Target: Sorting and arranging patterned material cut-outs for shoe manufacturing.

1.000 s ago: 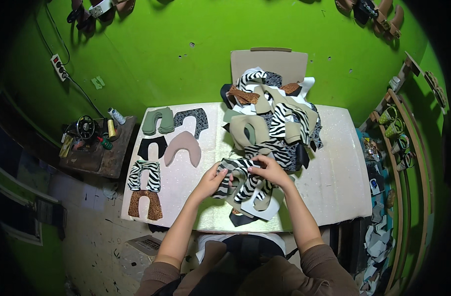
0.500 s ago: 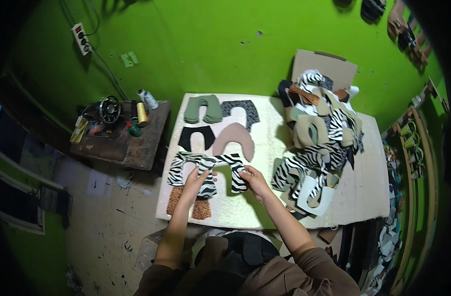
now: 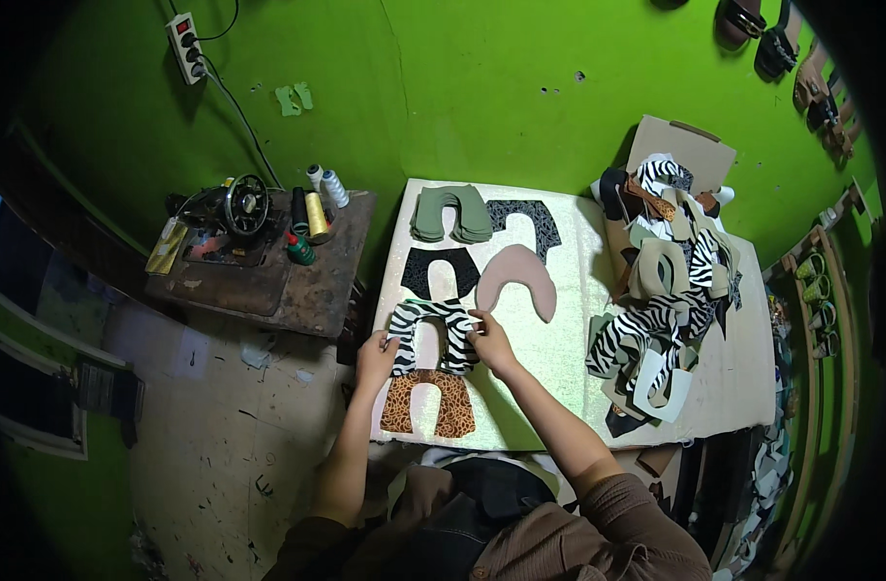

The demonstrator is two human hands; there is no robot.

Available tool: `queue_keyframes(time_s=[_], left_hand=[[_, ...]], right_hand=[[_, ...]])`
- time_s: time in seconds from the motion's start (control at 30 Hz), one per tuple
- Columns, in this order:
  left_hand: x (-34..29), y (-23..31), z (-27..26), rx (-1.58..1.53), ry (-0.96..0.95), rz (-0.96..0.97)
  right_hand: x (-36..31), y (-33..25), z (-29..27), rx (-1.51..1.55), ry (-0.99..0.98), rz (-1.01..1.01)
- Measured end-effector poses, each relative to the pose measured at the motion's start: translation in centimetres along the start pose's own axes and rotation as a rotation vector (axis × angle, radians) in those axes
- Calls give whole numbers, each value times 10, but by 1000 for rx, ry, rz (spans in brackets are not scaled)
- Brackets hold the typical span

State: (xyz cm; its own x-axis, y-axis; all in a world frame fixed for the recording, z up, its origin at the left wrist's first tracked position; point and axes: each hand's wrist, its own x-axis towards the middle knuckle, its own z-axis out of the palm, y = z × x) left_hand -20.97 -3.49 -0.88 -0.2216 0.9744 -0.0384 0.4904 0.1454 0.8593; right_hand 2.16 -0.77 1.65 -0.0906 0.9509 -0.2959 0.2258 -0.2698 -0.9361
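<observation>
Between my hands is a zebra-print, U-shaped fabric piece (image 3: 458, 337), its opening toward me, laid over the zebra piece at the left side of the table. My left hand (image 3: 373, 362) pinches its left edge. At its right edge, the fingers of my right hand (image 3: 493, 344) close on the material. Just below lies a leopard-print piece (image 3: 455, 408), partly touching the zebra one. Above it are a black curved piece (image 3: 421, 274), a stack of green ones (image 3: 429, 215), a dark patterned piece (image 3: 530, 215) and a pink one (image 3: 516, 266).
A heaped pile of cut pieces (image 3: 661, 271) covers the right part of the light tabletop (image 3: 549, 387), with a cardboard box flap (image 3: 680, 147) behind. To the left, a sewing machine (image 3: 232, 208) and thread spools (image 3: 317, 215) stand on a wooden table (image 3: 317, 290). Sandals hang at the right.
Both hands have brought the zebra piece left, from over the middle of the table onto the zebra piece lying there. The whole view has shifted, so things appear further right.
</observation>
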Motion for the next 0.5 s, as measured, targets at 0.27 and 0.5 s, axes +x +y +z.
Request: queue_keyframes(time_s=[0.27, 0.5], left_hand=[[-1, 14, -3, 247, 9, 88], [5, 32, -4, 330, -20, 25]], right_hand=[[0, 0, 0, -185, 5, 15], [-10, 3, 6, -393, 99, -130]])
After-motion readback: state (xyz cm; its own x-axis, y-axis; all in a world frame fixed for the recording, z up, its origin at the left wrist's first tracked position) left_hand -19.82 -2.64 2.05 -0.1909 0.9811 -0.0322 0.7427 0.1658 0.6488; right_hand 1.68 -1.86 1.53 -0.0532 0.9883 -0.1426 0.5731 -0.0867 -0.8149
